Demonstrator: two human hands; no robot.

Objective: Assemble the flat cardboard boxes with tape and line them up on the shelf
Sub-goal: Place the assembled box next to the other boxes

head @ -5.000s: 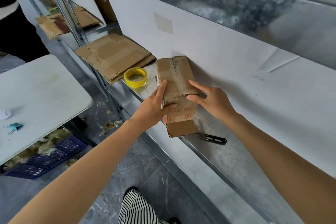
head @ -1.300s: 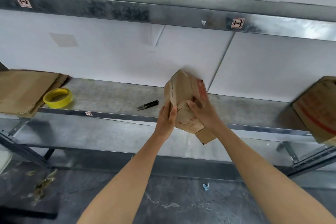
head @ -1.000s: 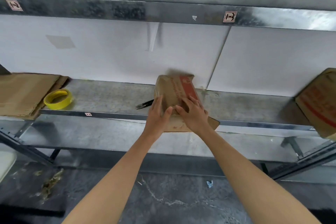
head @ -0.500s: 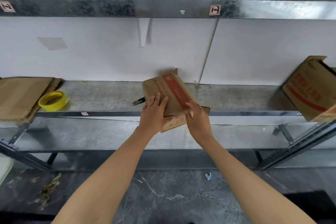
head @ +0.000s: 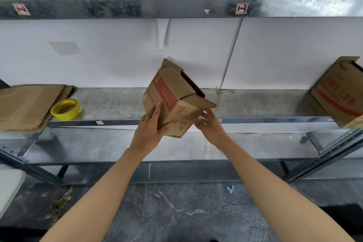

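Frame centre: small cardboard box (head: 172,100) held tilted above the front edge of the metal shelf (head: 117,102), open top and loose flaps facing upper right, red print on its side.

Left hand (head: 150,131): grips the box's lower left corner, fingers up the side, thumb wrapped round the front.

Right hand (head: 211,126): fingers spread and loose at the box's lower right, under a flap; contact cannot be told (blur).

Left of frame, on the shelf: yellow tape roll (head: 65,109) just beside a stack of flat cardboard (head: 27,106).

Right edge: second cardboard box (head: 339,94), tilted, on the shelf.
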